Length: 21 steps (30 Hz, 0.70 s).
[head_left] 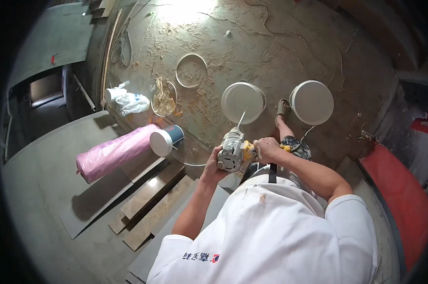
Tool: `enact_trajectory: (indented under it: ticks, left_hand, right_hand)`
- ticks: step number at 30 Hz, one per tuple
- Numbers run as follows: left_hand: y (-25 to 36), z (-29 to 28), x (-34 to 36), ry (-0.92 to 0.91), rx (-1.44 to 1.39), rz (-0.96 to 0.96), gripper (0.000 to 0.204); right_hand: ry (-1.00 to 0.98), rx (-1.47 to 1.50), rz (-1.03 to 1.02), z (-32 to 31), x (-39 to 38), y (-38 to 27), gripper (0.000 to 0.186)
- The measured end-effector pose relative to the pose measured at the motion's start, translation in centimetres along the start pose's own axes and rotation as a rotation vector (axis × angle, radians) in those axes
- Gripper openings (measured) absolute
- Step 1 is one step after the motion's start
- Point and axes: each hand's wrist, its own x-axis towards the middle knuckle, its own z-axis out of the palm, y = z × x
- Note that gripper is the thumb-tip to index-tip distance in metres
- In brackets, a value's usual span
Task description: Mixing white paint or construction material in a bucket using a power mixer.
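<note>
Left hand (213,165) clasped the drill (231,152) and right hand (269,150) its handle (248,150), apparently for mixing; the next move likely required steadiness.

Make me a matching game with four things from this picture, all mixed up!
1. drill
2. roll
3. sandal
4. shirt

A. white cloth
B. between two white buckets
C. held by the left hand and right hand
D. pink, over on the left

Right pairs: 1-C, 2-D, 3-B, 4-A.
</note>
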Motion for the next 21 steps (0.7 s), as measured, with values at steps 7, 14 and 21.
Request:
enact_trajectory:
  ticks: [7,14,21]
  left_hand:
    - [1.6,-5.4,1.4,0.011,-0.011,-0.067,0.052]
    - [2.7,-9.3,3.6,-0.035,-0.016,-0.144,0.057]
    - [5.2,-12.3,2.7,0.012,0.02,-0.131,0.052]
  right_hand:
    - [-0.025,-0.05,0.079,4.4,3.3,-1.2,0.029]
    - [-0.084,-0.146,0.322,5.9,6.5,-2.0,0.022]
    - [-0.075,-0.261,0.219,6.8,8.7,-4.2,0.016]
